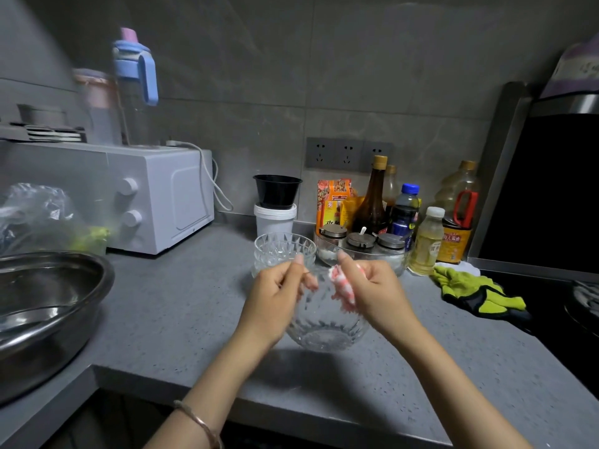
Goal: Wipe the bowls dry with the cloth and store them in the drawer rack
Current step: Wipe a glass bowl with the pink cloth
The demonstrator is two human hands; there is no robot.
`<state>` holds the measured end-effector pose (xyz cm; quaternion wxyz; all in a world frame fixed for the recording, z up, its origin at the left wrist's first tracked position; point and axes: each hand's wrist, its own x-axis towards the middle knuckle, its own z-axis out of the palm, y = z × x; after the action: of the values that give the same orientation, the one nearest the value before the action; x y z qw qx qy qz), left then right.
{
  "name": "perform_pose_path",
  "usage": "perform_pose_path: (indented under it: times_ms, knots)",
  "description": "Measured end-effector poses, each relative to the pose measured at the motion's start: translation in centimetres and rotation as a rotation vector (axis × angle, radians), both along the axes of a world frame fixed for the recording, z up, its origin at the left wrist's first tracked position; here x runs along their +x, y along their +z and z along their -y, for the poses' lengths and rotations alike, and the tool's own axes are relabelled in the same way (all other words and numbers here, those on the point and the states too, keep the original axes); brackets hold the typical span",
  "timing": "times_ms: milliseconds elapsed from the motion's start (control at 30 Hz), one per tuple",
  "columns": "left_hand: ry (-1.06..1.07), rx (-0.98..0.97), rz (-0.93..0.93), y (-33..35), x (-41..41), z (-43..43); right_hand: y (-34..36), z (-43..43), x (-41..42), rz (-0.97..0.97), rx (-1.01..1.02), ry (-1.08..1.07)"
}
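Head: grey countertop [168, 319], tiled wall [372, 66], bowl [324, 332]

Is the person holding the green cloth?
No, the green cloth lies on the counter, and the right hand holds a pink cloth.

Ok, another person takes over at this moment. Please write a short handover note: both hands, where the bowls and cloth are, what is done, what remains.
Left hand: grip on the rim of the glass bowl, held tilted at the counter front.
Right hand: holds the bunched cloth at the bowl's rim.
A stack of bowls stands behind on the counter; wet or dry, cannot tell.
Done: nothing visibly stored; the drawer rack is out of view.
To do: finish wiping, then store all bowls.
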<state>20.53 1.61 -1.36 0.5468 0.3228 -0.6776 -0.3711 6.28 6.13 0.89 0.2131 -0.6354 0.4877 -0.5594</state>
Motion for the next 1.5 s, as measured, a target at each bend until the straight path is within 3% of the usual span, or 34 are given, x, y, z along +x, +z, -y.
perform_pose_path:
  times_ms: [67, 167, 233, 333, 433, 567, 633, 800, 900, 1033, 1200, 1300, 1400, 1500]
  knots:
    - [0.039, -0.150, 0.077, 0.3, -0.2, -0.6, 0.3, 0.0, 0.6, -0.144, -0.014, -0.024]
    - [0.103, -0.212, 0.057, 0.3, -0.5, -0.8, -0.1, 0.0, 1.3, -0.150, -0.086, -0.033]
    - [0.128, -0.117, -0.065, 0.0, -0.5, -0.6, -0.9, 0.0, 1.4, -0.072, -0.183, -0.063]
    - [0.086, 0.213, -0.375, 0.1, -0.1, -0.2, -3.2, -0.5, 1.8, -0.030, -0.298, -0.104]
    - [0.081, 0.300, -0.451, 0.5, 0.0, 0.3, -5.3, -1.2, 3.0, -0.283, -0.399, -0.213]
    - [0.087, 0.254, -0.360, 0.2, -0.5, 0.2, -4.8, -0.7, 3.3, -0.722, -0.596, -0.392]
    - [0.084, 0.235, -0.305, -0.2, -0.8, -0.1, -3.2, -0.5, 3.0, -0.668, -0.561, -0.413]
    - [0.008, 0.256, -0.377, -0.6, -0.4, -0.4, -2.2, 0.4, 1.7, 0.031, -0.199, -0.104]
    - [-0.035, 0.280, -0.393, -0.8, -0.1, -0.4, -2.5, 0.4, 1.0, 0.254, -0.146, -0.031]
    - [0.011, 0.139, -0.175, -0.5, 0.2, 0.0, -2.0, 0.1, 0.7, 0.208, -0.098, -0.048]
    - [0.050, -0.227, 0.115, -0.3, -0.4, -0.8, -1.6, 0.1, 1.0, -0.066, -0.113, -0.133]
    - [0.066, -0.234, 0.090, -0.8, -0.5, -0.5, -2.3, 0.1, 1.4, -0.011, -0.127, -0.127]
    - [0.029, -0.086, -0.050, -0.9, -0.4, -0.6, -3.4, 0.0, 1.2, 0.027, -0.206, -0.134]
    - [0.020, 0.099, -0.218, -0.7, -0.5, -0.4, -5.2, -0.6, 1.7, -0.165, -0.316, -0.236]
